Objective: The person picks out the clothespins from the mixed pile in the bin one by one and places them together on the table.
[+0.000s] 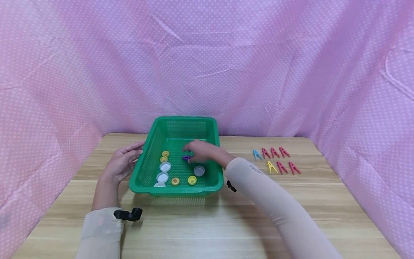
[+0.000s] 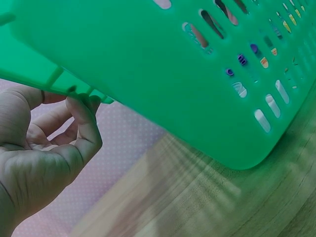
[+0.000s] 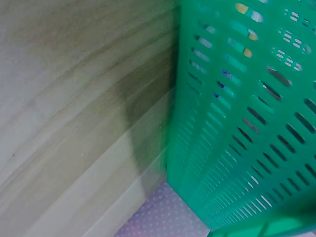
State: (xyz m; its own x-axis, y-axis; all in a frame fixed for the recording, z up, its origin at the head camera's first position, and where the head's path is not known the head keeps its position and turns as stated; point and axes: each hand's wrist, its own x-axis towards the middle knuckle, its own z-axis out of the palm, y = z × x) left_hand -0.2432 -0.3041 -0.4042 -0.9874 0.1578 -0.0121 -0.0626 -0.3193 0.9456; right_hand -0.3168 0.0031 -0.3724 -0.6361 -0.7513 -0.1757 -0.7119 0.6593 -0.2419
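A green plastic basket (image 1: 176, 189) stands on the wooden table. My left hand (image 1: 122, 162) pinches its left rim between thumb and fingers; the left wrist view shows this hand (image 2: 54, 133) from below the rim. Inside the basket, my right hand (image 1: 202, 151) reaches down over a purple piece (image 1: 186, 158), its thumb close beside it. Whether the fingers hold that piece is not clear. White bottle caps (image 1: 165, 167) and yellow caps (image 1: 192, 180) lie on the basket floor, with an orange-brown cap (image 1: 175, 181) near the front wall. The right wrist view shows the basket's slotted side (image 3: 237, 113), not the hand.
Right of the basket, clothespins lie in two rows on the table (image 1: 245, 219): several red ones (image 1: 281, 167), a blue one (image 1: 257, 155) and a yellow one (image 1: 272, 167). A pink dotted cloth (image 1: 207, 72) hangs behind and at both sides.
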